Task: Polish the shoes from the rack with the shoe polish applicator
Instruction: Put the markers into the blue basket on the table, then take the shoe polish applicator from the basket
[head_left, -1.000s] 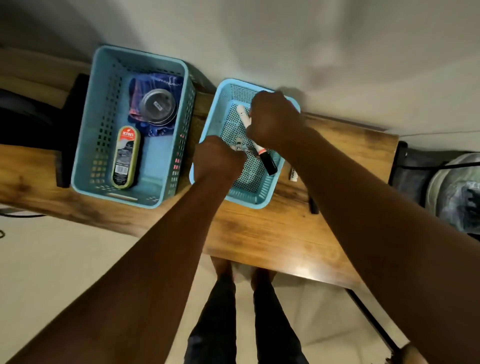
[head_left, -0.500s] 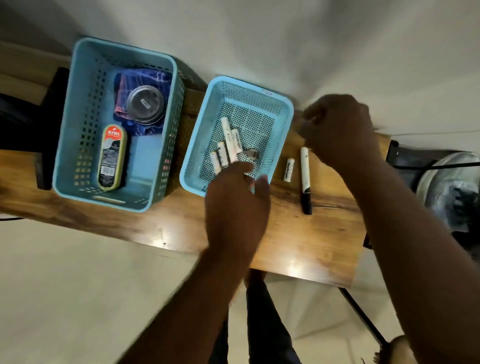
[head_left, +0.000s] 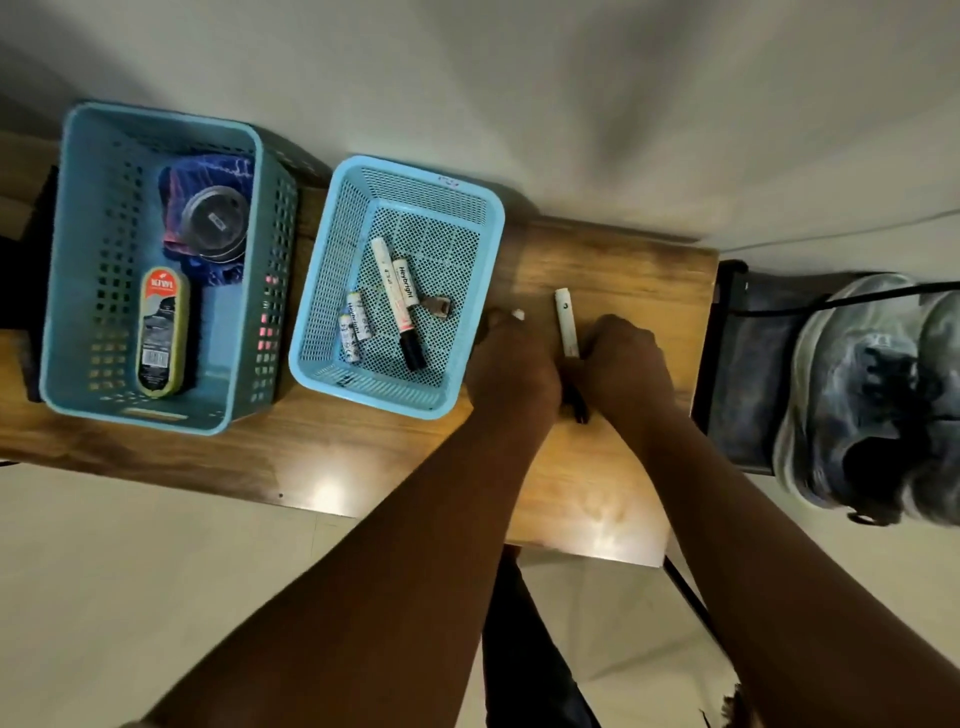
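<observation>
The Kiwi shoe polish applicator (head_left: 162, 332) lies flat in the large teal basket (head_left: 78, 260) at the left of the wooden table. Both hands are far from it, at the table's right part. My left hand (head_left: 511, 364) pinches a small white tube (head_left: 518, 314), of which only the tip shows. My right hand (head_left: 623, 364) curls round a white marker (head_left: 565, 322) with a black cap, which lies on the wood between the hands. A pair of grey-blue shoes (head_left: 872, 395) sits on a dark rack to the right of the table.
A round tin (head_left: 215, 218) on a blue cloth shares the teal basket. The light blue mesh basket (head_left: 467, 208) holds markers, small white tubes and a metal clip. The wall runs behind the table, and pale floor lies in front.
Both hands left the mesh basket and came together on the table's right part. The right hand set the marker on the wood, then closed on it again. The left hand took the small tube.
</observation>
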